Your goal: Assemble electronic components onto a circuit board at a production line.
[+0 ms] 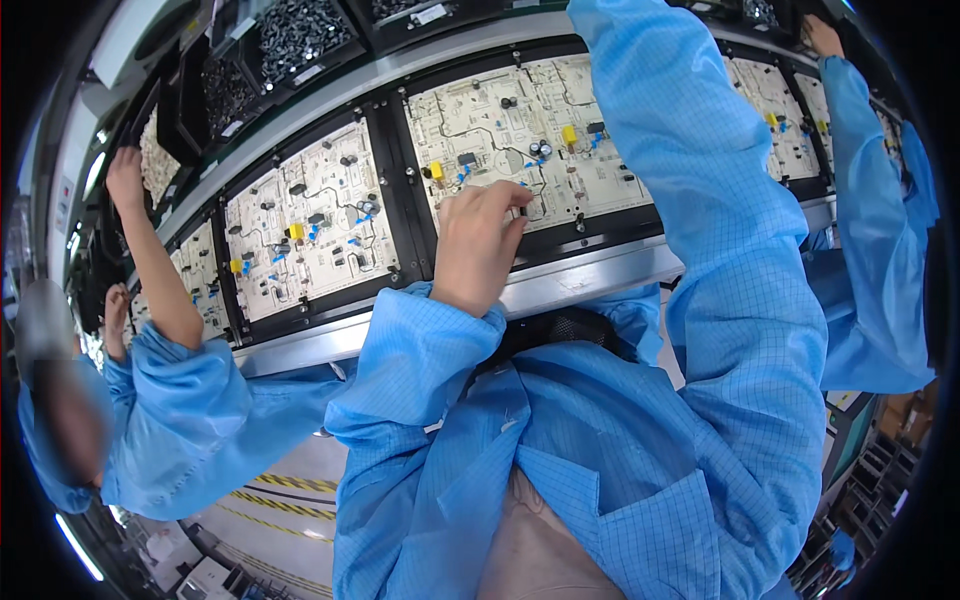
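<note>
My left hand (475, 245) is over the lower edge of a cream circuit board (450, 110) in a black frame. Its thumb and forefinger are pinched together, and a small dark bit shows at the fingertips, too small to name. Close to the fingers, the board carries yellow block components (436, 171), blue parts and round capacitors (541, 149). My right arm, in a blue checked sleeve (700, 150), stretches across the board's right part to the upper edge of the picture. The right hand itself is out of view.
Black bins (300, 40) of small parts line the far side. A metal rail (590, 275) runs along the near side. More framed boards (310, 215) sit left and right. A co-worker's hand (125, 180) reaches into a bin at left; another co-worker's hand (822, 36) is at upper right.
</note>
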Demonstrator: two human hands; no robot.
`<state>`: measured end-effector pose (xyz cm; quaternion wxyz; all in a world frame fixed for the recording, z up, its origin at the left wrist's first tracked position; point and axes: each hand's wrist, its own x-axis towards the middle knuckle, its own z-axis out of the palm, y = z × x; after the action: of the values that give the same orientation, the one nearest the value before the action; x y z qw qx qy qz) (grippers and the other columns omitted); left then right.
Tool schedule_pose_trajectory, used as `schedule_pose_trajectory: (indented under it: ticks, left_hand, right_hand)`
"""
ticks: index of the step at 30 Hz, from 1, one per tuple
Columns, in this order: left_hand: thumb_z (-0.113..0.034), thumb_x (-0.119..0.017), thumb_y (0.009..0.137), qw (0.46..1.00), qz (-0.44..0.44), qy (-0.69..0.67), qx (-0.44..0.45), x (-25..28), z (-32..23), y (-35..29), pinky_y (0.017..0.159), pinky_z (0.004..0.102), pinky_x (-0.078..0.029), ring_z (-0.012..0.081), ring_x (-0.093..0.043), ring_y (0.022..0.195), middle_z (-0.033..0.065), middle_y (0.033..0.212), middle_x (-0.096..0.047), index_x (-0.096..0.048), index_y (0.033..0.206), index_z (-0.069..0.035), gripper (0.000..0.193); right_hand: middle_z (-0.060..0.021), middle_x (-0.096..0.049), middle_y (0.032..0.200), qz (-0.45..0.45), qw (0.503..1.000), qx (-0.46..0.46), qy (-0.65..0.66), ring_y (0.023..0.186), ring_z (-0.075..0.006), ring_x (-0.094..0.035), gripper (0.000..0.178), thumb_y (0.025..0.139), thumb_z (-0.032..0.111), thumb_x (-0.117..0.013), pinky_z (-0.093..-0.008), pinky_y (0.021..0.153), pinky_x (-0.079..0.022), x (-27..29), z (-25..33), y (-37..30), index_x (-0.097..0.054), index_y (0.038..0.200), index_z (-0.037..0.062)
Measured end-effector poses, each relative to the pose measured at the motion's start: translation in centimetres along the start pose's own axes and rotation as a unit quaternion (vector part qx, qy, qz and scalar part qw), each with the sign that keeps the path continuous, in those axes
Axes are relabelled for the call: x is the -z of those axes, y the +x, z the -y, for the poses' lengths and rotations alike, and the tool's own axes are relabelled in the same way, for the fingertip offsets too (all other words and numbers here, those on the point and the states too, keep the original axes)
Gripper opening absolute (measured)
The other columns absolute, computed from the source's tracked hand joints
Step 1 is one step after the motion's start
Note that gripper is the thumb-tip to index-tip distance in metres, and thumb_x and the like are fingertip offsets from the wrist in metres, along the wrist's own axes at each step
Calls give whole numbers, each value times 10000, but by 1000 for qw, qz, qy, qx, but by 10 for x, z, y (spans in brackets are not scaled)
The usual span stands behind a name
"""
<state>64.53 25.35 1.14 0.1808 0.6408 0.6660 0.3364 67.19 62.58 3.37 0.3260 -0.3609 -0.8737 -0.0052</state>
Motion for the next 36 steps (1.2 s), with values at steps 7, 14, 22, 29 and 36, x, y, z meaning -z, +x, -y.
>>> schedule_pose_trajectory:
  ticks: [7,14,22,29,36]
  left_hand:
    - [-28,-688,730,999,10,27,19,-1,-3,1,780,329,-378,201,-583,864,12,872,-648,-584,922,-109,233]
    - [-32,-712,720,993,-1,115,-12,-2,-12,1,758,318,-368,185,-590,834,15,858,-628,-604,914,-106,234]
    - [-97,-741,682,976,-7,218,-11,3,-26,8,746,341,-355,218,-545,915,15,860,-601,-631,902,-127,248]
    - [-130,-720,697,976,8,211,-45,4,-14,10,757,341,-352,205,-532,889,1,848,-601,-656,838,-123,155]
    - [-140,-712,668,965,14,255,-62,0,-24,13,756,339,-360,191,-540,873,-17,815,-607,-663,807,-117,149]
  right_hand:
    - [-232,-588,915,-39,997,28,68,882,-394,-586,210,764,170,-571,-460,791,-479,-7,-22,-4,-620,885,6]
    - [-188,-612,852,-77,996,27,-24,865,-367,-578,192,749,180,-583,-440,793,-477,-2,-26,-7,-636,831,15]
    - [-213,-624,818,-32,992,40,-118,869,-390,-588,151,715,120,-586,-460,767,-480,-20,-73,19,-642,736,-19]
    - [-247,-635,771,231,947,55,216,811,-373,-636,149,676,80,-584,-445,754,-497,36,-66,46,-682,743,-11]
    - [-235,-641,791,11,996,82,18,766,-375,-636,163,682,90,-575,-422,716,-509,5,-85,30,-676,760,-11]
